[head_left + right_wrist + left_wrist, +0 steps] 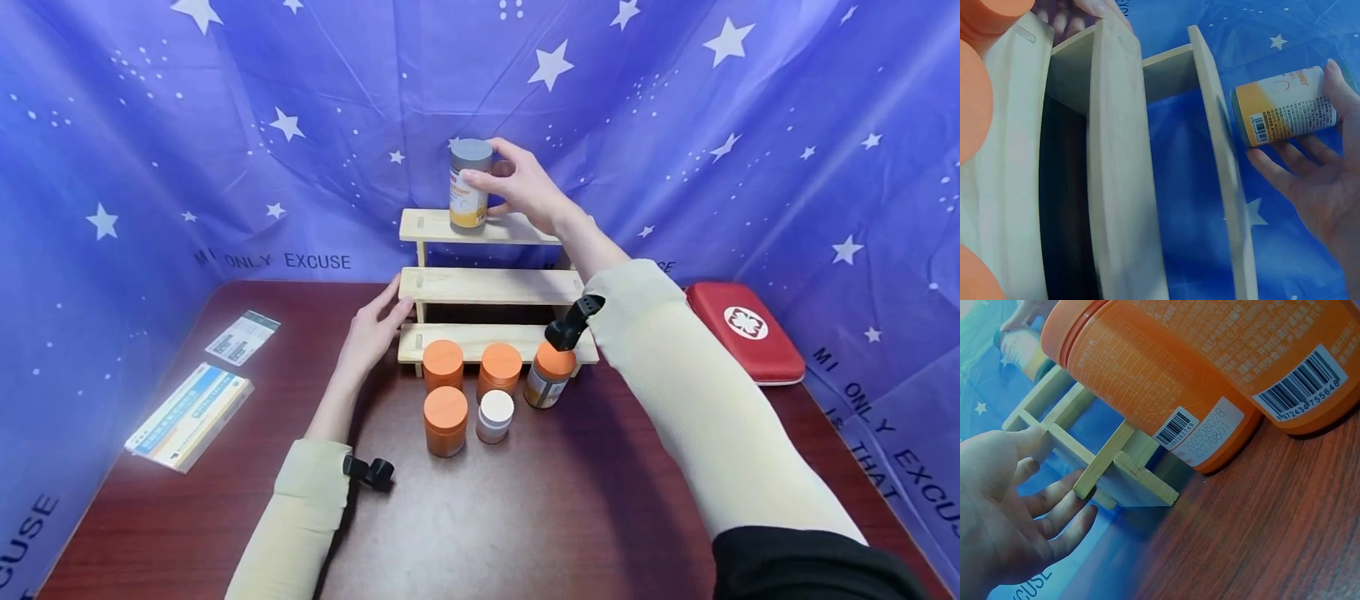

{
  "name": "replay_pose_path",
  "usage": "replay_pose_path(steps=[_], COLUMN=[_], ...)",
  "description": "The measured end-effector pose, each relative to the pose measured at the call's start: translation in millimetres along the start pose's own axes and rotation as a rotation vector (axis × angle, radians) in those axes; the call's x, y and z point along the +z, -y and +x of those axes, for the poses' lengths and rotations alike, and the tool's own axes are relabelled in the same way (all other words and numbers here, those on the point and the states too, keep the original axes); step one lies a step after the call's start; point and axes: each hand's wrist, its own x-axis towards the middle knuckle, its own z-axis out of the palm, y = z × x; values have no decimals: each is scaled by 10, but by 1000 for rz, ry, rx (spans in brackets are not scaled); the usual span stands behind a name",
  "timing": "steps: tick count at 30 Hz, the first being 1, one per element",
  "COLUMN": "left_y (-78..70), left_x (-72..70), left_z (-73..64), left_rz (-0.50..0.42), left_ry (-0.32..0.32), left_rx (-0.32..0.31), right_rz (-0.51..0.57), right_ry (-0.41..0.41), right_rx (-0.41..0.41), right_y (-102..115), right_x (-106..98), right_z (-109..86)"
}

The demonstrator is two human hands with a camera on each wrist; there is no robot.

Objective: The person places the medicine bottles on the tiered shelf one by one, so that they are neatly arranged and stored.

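Note:
My right hand [528, 187] grips a grey-lidded supplement bottle [469, 196] with a white and yellow label, over the left part of the top tier of a wooden step shelf [487, 285]. In the right wrist view the bottle [1288, 106] lies between thumb and fingers, its base close to the top board. My left hand [375, 329] touches the shelf's left side at the middle tier. Its fingers look loosely bent against the wooden frame [1094, 465] in the left wrist view. Orange bottles [446, 421] and a small white bottle [495, 417] stand before the shelf.
A red case with a white emblem [742, 333] lies at the right. On the left are a white and blue box [189, 417] and a flat card-like packet [243, 337]. A blue star-printed cloth [315, 167] hangs close behind the shelf.

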Motion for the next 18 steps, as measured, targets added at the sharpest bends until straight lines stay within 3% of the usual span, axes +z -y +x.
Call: replay_pose_path(steps=[9,18], left_y=[-12,12], left_x=[12,-14], left_z=[16,27], left_rz=[1,8], left_ry=[8,-2], left_rx=[5,-7], right_rz=[-61,-56], right_ry=[-26,-46], right_rx=[-4,-11], right_y=[-100,-125], right_x=[27,141], right_z=[5,36])
